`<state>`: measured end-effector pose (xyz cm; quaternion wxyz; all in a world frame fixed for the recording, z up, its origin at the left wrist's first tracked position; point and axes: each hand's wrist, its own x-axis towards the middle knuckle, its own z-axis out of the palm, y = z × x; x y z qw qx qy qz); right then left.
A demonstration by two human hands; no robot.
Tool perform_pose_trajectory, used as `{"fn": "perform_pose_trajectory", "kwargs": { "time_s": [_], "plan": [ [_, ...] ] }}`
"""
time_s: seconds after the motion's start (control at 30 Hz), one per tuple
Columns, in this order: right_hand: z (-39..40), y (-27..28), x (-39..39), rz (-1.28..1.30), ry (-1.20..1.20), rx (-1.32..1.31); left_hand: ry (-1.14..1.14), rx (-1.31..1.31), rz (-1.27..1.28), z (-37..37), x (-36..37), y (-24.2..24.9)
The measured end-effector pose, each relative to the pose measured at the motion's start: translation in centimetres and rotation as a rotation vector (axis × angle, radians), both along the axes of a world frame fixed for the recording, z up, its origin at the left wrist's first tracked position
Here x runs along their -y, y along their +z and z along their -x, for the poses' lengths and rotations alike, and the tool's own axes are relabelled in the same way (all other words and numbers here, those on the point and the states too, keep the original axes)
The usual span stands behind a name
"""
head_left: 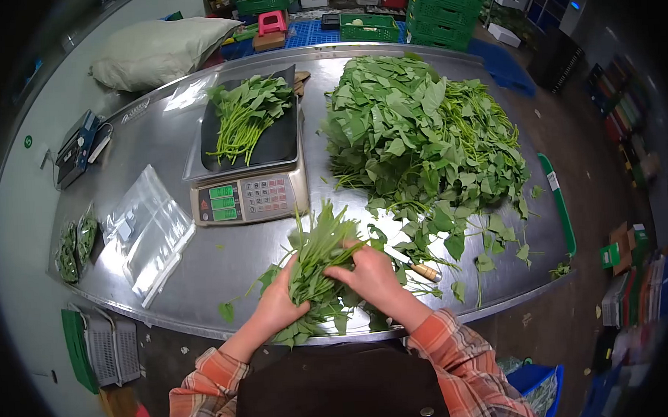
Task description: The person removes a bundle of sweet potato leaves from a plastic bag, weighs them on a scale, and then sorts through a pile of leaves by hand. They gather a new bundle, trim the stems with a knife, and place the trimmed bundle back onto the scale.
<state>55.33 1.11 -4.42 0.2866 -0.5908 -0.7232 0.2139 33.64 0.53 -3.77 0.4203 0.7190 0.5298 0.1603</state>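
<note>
At near side of table [203, 289], left hand [280, 296] and right hand [373, 275] grasp 1 bunch [317, 258] between them, stems pointing away from person. Best, I judge: light grip, stem ends level, leaves uncrushed; mind knife [426, 271] beside right hand.

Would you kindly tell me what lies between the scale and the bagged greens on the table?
Clear plastic bags lie between the scale and the bagged greens, on the metal table, as the head view shows.
</note>
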Motion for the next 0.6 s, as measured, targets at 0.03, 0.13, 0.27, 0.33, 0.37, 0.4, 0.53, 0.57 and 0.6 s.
{"fn": "perform_pose_trajectory", "kwargs": {
  "time_s": [0.03,0.13,0.27,0.33,0.37,0.4,0.53,0.57,0.6],
  "plan": [
    [-0.4,-0.1,-0.1,-0.026,0.074,-0.039,-0.015,-0.018,-0.009,0.2,-0.1,0.2],
    [-2.5,-0.5,0.1,-0.054,0.273,-0.119,-0.111,0.094,0.138,1.8,-0.5,0.6],
    [-7.3,-0.9,-0.1,-0.109,0.019,-0.067,-0.197,0.225,0.601,4.9,0.2,0.5],
    [-10.5,-0.6,-0.6,-0.099,-0.208,-0.136,-0.076,0.404,0.847,6.1,1.3,-0.2],
    [-11.7,-1.4,-0.6,-0.121,-0.313,-0.182,-0.023,0.500,0.889,6.3,2.1,-0.6],
    [-12.7,-1.3,-0.3,0.089,-0.320,-0.291,0.031,0.598,0.925,6.4,2.8,-0.9],
    [-12.2,-1.4,2.5,0.544,-0.086,-0.792,0.263,0.767,1.065,6.3,5.3,-1.4],
    [-11.2,-1.1,3.3,0.538,-0.053,-0.767,0.299,0.777,1.076,6.0,5.6,-1.4],
    [-9.7,-0.5,4.0,0.536,-0.030,-0.765,0.347,0.746,1.083,5.4,5.8,-0.6]
  ]
}}
